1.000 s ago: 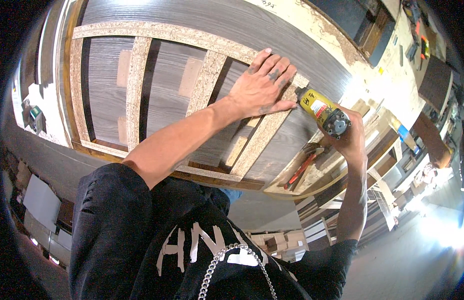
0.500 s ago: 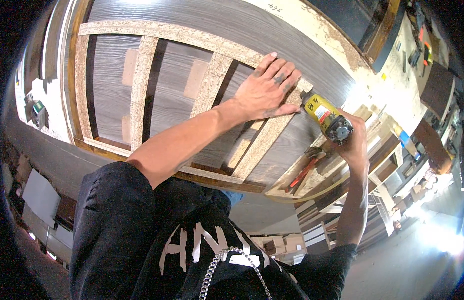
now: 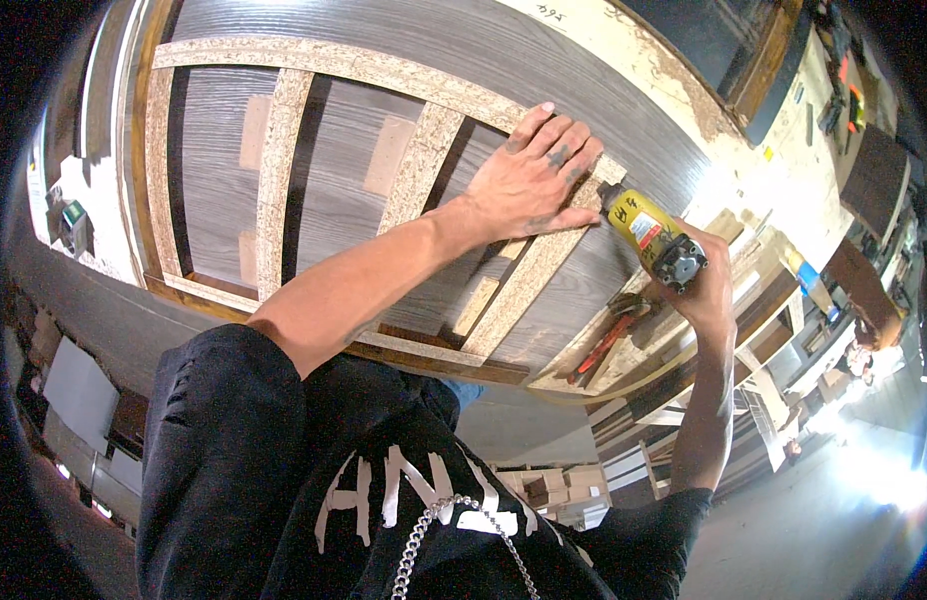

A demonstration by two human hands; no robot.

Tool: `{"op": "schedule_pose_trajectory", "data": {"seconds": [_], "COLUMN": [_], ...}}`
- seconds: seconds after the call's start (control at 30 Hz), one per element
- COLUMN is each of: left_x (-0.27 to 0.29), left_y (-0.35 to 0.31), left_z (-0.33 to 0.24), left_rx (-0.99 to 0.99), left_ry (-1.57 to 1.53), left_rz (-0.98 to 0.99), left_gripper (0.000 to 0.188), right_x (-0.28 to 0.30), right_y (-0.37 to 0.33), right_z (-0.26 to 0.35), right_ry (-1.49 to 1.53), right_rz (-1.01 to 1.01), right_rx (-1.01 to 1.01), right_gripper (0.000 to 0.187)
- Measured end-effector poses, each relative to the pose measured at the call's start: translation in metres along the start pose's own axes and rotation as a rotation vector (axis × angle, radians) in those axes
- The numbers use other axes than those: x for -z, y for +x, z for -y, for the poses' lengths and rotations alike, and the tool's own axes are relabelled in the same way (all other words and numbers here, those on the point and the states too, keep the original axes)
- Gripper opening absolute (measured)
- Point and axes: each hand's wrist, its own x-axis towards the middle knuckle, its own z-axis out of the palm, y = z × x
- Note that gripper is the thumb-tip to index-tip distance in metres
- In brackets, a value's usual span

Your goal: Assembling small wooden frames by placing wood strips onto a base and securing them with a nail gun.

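Note:
A ladder-like chipboard frame (image 3: pixel 329 66) rests on a grey wood-grain panel (image 3: pixel 334 150). At the frame's right-hand corner, my left hand (image 3: pixel 544 180) grips the rail, with its fingers curled over the top and its thumb stretched along the end strip. My right hand (image 3: pixel 709 275) is closed around a yellow nail gun (image 3: pixel 636 222). The gun's nose touches or nearly touches the end strip just beside my left thumb; the exact contact is too small to tell. Most of the gun's handle and trigger is hidden by my hand.
Red-handled pliers (image 3: pixel 602 350) lie on the bench right of the panel. A pale air hose (image 3: pixel 624 395) curves below them. Wood offcuts (image 3: pixel 729 230) and small tools (image 3: pixel 849 105) lie further right. A dark wooden-edged frame (image 3: pixel 754 75) stands at the far right.
Almost nothing differs. The nail gun's rear end has tilted very slightly, and the whole scene has shifted a little left. Both hands keep their places on the frame and the gun.

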Motion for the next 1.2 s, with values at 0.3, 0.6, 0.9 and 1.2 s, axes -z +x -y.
{"op": "schedule_pose_trajectory", "data": {"seconds": [0.3, 0.6, 0.9, 1.2], "left_x": [-0.001, 0.0, 0.001, 0.001], "left_y": [0.0, -0.002, 0.0, -0.001], "left_z": [0.0, 0.002, 0.0, 0.001], "left_rx": [-0.004, 0.01, 0.002, 0.001], "left_ry": [-0.036, -0.019, -0.037, -0.051], "left_rz": [-0.024, -0.001, -0.003, -0.006], "left_gripper": [0.081, 0.08, 0.079, 0.08], "right_x": [0.001, 0.0, -0.005, -0.006], "right_y": [0.001, -0.004, -0.013, 0.005], "right_z": [0.003, 0.016, -0.018, 0.006], "right_ry": [0.035, 0.074, 0.007, 0.091], "right_rz": [0.03, -0.041, 0.006, -0.001], "right_rx": [-0.061, -0.014, 0.191, -0.019], "right_gripper": [0.049, 0.048, 0.077, 0.053]}}
